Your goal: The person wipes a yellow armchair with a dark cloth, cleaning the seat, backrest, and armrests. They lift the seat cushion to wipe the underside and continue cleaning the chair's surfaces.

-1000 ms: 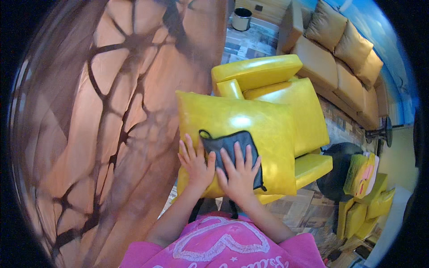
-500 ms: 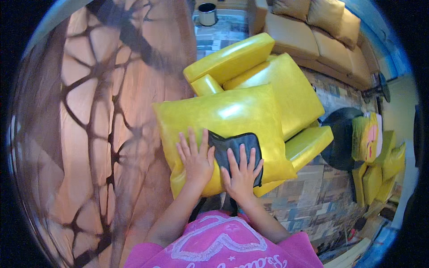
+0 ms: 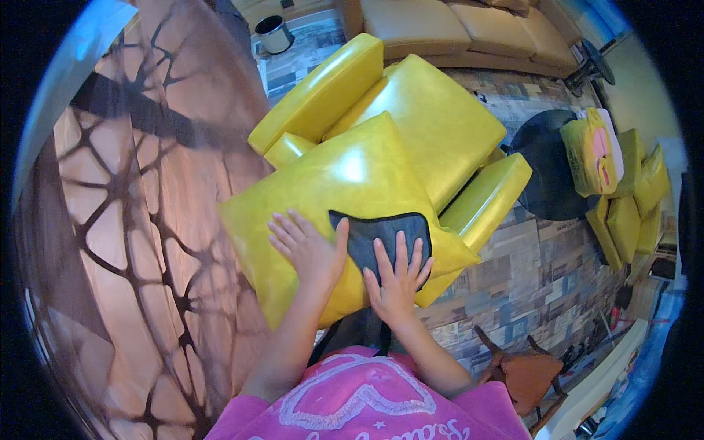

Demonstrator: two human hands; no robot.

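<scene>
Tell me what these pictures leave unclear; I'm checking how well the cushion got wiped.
- Dark grey cloth, head view: its near part is hidden under the right hand.
- Glossy yellow square cushion: the surface beneath the left hand and the cloth is covered; its underside faces away.
- Yellow armchair: the cushion hides the seat front.
- Small round bin: too small to tell its contents.

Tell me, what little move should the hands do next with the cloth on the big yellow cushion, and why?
Probably slide the right hand with the dark grey wiping cloth up the shiny yellow leather cushion. The cloth lies flat under that hand's fingers near the lower edge, the left hand steadies the cushion beside it, and most of the surface lies above.
</scene>
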